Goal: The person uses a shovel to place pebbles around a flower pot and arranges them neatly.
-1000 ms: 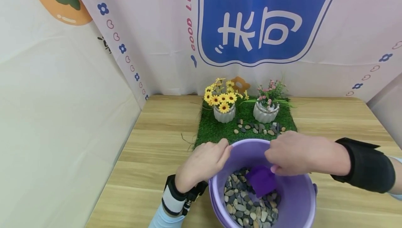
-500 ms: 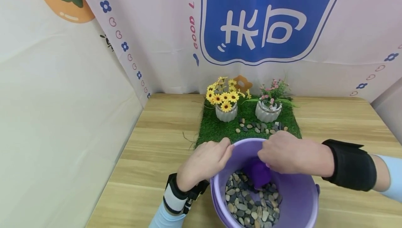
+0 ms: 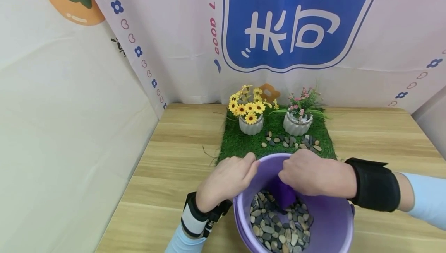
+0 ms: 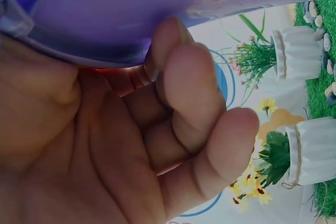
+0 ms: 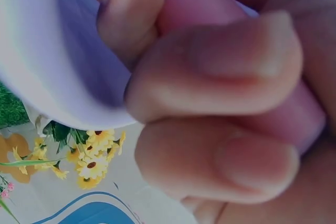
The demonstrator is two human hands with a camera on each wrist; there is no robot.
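A light purple bucket [image 3: 325,216] stands at the front of the table, its bottom covered with pebbles [image 3: 273,231]. My left hand [image 3: 226,181] grips its rim at the left; in the left wrist view the fingers [image 4: 191,85] curl near the rim. My right hand [image 3: 315,173] reaches in over the far right part of the rim, holding a toy shovel. The shovel's dark purple blade [image 3: 285,195] points down steeply, its tip at the pebbles near the far wall. In the right wrist view my fingers wrap its pink handle [image 5: 197,1].
Behind the bucket lies a green turf mat [image 3: 233,144] bearing scattered pebbles [image 3: 289,141]. Two white pots stand on it, one with yellow flowers [image 3: 250,108], one with pink flowers [image 3: 301,106]. A printed cloth [image 3: 188,67] hangs along the table's far edge.
My right hand has shifted left along the far side of the bucket, taking the shovel with it. Its blade has tilted steeper and shows less of its face. My left hand stays at the rim.
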